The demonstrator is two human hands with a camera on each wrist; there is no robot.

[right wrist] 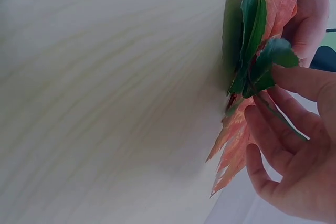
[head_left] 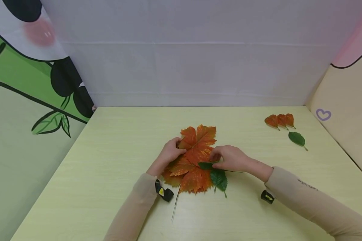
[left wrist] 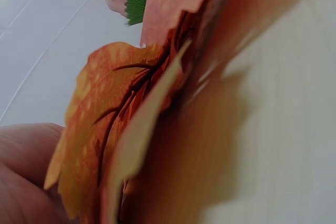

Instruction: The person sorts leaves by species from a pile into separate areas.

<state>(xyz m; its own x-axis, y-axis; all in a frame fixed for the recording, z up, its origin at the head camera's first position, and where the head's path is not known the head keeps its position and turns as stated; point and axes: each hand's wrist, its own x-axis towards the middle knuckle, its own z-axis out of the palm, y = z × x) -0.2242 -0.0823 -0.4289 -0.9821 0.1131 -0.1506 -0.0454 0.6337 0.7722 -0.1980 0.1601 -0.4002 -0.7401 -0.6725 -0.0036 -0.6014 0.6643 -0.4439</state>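
Note:
In the head view my left hand [head_left: 171,152] pinches the left edge of an upper orange maple leaf [head_left: 202,136], thumb on top. Another orange maple leaf [head_left: 191,179] overlaps below it, its thin dark stems pointing toward the front. My right hand [head_left: 230,158] pinches a green leaf [head_left: 205,165] between thumb and forefinger over the right side of the orange leaves. In the right wrist view that green leaf [right wrist: 273,61] has its stem running across the palm. Another green leaf [head_left: 219,180] hangs just below the right fingers, at the edge of the orange ones.
Toward the back right of the pale wooden table [head_left: 120,134] lie several small orange leaves [head_left: 281,121] in a row. A single green leaf [head_left: 297,138] lies just in front of them. A white cloth wall [head_left: 199,73] stands behind the table, with printed panels at both sides.

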